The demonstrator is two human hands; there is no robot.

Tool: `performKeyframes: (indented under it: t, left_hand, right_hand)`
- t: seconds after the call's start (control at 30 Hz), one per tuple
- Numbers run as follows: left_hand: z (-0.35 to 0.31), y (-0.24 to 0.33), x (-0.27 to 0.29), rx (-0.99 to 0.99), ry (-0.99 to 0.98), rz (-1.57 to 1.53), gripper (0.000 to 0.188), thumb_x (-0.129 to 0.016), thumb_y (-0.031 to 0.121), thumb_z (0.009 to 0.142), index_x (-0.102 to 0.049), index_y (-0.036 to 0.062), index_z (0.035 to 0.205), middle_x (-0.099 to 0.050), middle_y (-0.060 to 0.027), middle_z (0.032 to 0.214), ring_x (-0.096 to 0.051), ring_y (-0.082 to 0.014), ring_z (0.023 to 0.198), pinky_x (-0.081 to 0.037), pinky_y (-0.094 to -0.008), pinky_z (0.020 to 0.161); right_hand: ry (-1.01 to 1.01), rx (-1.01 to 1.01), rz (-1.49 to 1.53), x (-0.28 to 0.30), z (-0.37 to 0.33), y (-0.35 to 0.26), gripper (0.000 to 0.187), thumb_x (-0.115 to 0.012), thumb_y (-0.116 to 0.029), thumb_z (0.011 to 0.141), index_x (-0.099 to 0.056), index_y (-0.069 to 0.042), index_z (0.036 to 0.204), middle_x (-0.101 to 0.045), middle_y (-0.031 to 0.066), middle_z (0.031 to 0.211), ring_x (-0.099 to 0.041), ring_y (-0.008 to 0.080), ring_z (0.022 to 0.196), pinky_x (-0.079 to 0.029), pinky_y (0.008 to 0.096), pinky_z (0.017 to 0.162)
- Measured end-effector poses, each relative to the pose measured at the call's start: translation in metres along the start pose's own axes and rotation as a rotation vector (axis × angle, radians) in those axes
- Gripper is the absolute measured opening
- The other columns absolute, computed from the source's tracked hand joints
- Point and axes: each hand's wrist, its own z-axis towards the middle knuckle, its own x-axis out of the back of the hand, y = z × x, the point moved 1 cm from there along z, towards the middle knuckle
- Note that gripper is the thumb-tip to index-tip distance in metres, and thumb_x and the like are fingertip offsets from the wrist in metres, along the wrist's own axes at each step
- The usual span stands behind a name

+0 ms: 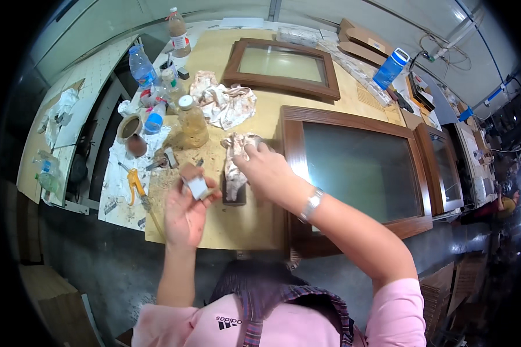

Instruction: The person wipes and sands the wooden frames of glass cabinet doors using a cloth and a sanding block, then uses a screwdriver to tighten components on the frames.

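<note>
My left hand (185,217), palm up, holds a small block (197,186) with a white face and a brown end between its fingers. To its right, a crumpled, brown-stained white cloth (235,162) lies over a dark brown block (234,198) near the table's front. My right hand (270,175) reaches onto that cloth from the right, its curled fingertips gripping the upper part. Beside it stands a brown-framed glass panel (292,168). Part of the dark block is hidden under the cloth.
A capped jar of yellowish liquid (194,130), a brown-stained pot (132,128) and an orange-handled spray gun (135,185) stand or lie at the left. Behind are a larger stained rag (226,104), a smaller framed panel (237,61) and a blue bottle (391,69).
</note>
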Motion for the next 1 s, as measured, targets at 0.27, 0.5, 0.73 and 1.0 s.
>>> performKeyframes:
  t: [0.27, 0.5, 0.73, 1.0]
  left_hand:
    - [-0.048, 0.011, 0.054, 0.227, 0.119, 0.147, 0.045, -0.061, 0.014, 0.094, -0.052, -0.0113, 0.130, -0.064, -0.0204, 0.118, -0.065, -0.0296, 0.108, -0.053, -0.0451, 0.094]
    - [-0.006, 0.017, 0.058, 0.155, 0.049, 0.228, 0.046, -0.058, 0.013, 0.093, -0.050, -0.0089, 0.133, -0.060, -0.0189, 0.124, -0.062, -0.0276, 0.110, -0.054, -0.0426, 0.093]
    - [0.063, -0.018, 0.010, -0.133, -0.356, 0.900, 0.042, -0.063, -0.006, 0.085, -0.062, 0.0043, 0.126, -0.064, -0.0098, 0.117, -0.063, -0.0240, 0.103, -0.050, -0.0358, 0.092]
    - [0.106, -0.063, -0.044, -0.579, -1.083, 1.254, 0.050, -0.062, -0.011, 0.069, -0.070, 0.0119, 0.114, -0.062, -0.0114, 0.109, -0.058, -0.0325, 0.104, -0.051, -0.0400, 0.088]
  right_hand:
    - [-0.408, -0.228, -0.390, -0.106, 0.099, 0.009, 0.047, -0.066, -0.021, 0.090, -0.063, -0.010, 0.135, -0.050, 0.0207, 0.140, -0.051, 0.0581, 0.121, -0.058, 0.0553, 0.065]
    - [0.180, -0.258, 0.226, -0.024, 0.086, 0.018, 0.010, -0.061, -0.007, 0.087, -0.070, -0.006, 0.091, -0.070, 0.0146, 0.086, -0.071, 0.0340, 0.082, -0.058, 0.0472, 0.066]
    - [0.813, -0.491, -0.148, 0.129, -0.132, 0.057, 0.039, -0.067, 0.011, 0.073, -0.062, -0.003, 0.109, -0.066, 0.0119, 0.093, -0.067, 0.0267, 0.078, -0.056, 0.0363, 0.067]
    - [0.326, -0.974, -0.265, 0.066, -0.236, 0.020, 0.028, -0.079, -0.027, 0.073, -0.061, -0.005, 0.075, -0.058, 0.0131, 0.091, -0.059, 0.0336, 0.086, -0.049, 0.0444, 0.067]
